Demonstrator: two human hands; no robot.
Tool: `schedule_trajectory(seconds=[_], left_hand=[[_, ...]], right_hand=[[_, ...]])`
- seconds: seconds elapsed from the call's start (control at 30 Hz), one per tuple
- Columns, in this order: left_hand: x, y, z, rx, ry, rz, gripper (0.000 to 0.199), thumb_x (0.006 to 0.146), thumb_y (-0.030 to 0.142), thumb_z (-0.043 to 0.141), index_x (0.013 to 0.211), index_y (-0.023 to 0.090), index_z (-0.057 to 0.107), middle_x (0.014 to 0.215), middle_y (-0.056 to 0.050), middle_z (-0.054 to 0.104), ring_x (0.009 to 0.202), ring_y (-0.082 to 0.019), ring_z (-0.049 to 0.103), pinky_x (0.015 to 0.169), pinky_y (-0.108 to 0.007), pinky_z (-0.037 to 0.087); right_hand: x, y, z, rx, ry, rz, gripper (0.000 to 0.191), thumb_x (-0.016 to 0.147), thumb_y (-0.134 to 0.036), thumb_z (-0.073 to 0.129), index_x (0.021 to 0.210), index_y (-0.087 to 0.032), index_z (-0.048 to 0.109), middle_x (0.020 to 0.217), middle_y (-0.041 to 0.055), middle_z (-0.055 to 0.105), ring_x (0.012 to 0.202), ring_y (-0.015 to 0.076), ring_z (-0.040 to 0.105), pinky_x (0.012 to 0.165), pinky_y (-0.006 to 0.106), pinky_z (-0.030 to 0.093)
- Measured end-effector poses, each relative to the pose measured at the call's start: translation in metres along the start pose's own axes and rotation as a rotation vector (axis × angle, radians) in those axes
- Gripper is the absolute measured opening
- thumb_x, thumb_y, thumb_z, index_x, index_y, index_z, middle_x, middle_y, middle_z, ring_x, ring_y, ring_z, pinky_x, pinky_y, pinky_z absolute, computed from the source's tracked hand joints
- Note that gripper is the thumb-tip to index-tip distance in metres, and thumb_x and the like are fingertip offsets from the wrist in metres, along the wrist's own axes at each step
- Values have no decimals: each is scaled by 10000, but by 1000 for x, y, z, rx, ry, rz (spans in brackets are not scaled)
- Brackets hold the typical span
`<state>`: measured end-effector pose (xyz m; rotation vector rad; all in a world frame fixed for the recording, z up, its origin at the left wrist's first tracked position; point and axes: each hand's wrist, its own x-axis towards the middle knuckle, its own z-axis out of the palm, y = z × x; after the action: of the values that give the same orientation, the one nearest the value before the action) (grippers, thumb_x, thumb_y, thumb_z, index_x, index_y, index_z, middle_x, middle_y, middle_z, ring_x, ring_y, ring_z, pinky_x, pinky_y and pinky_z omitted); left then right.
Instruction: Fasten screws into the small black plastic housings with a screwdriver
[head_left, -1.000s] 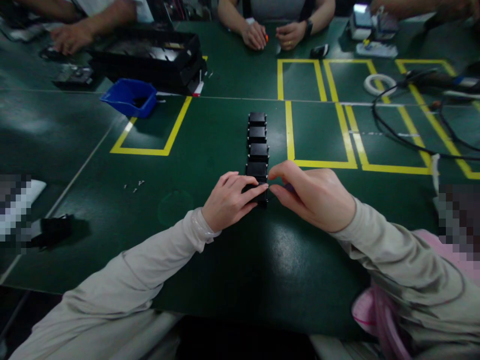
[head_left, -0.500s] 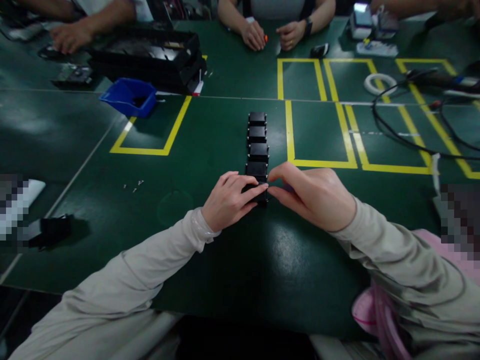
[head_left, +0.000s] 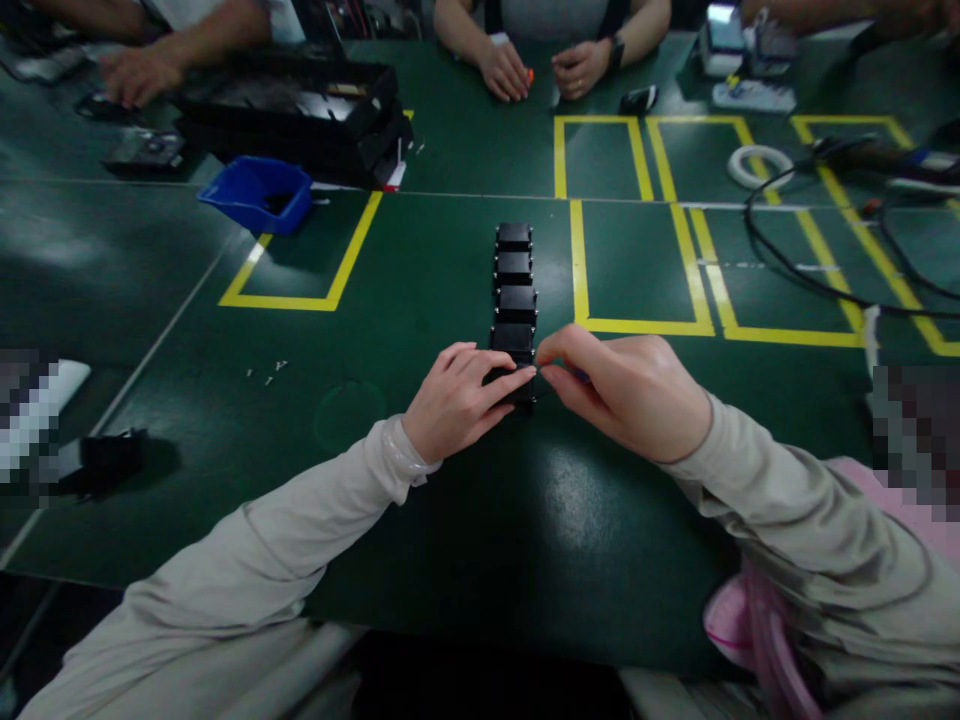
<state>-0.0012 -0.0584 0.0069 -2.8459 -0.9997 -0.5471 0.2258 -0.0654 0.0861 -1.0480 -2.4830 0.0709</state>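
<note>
Several small black rectangular boxes [head_left: 516, 300] stand in a row running away from me, with small pale screw-like pieces at their corners. My left hand [head_left: 461, 400] lies over the nearest black box [head_left: 523, 391] and grips it, index finger reaching to its right side. At that box's right edge, the thumb and forefinger of my right hand [head_left: 630, 395] are pinched together, touching or nearly touching the left fingertip. Whatever sits in this pinch is too small or hidden to make out.
Tiny loose screws [head_left: 270, 374] lie to the left, near a black object [head_left: 109, 460]. Further off are a blue bin [head_left: 259, 195], black trays [head_left: 300, 120], yellow tape outlines [head_left: 645, 327], a white ring [head_left: 759, 168] and black cable [head_left: 787, 275]. Another person's hands [head_left: 581, 70] rest across the table.
My right thumb and forefinger have shifted slightly at the box's right edge. My left hand and the row of boxes stay as they were.
</note>
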Motion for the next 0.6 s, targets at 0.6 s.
schedule_trajectory(seconds=[0.6], left_hand=[[1, 1, -1, -27, -19, -20, 455, 929, 246, 595, 1379, 225, 526, 1237, -103, 611, 1188, -271, 556, 1069, -493, 408]], right_hand=[[0, 0, -1, 35, 4, 19, 234, 967, -233, 393, 1090, -138, 569, 630, -25, 595, 461, 92, 506, 487, 220, 261]])
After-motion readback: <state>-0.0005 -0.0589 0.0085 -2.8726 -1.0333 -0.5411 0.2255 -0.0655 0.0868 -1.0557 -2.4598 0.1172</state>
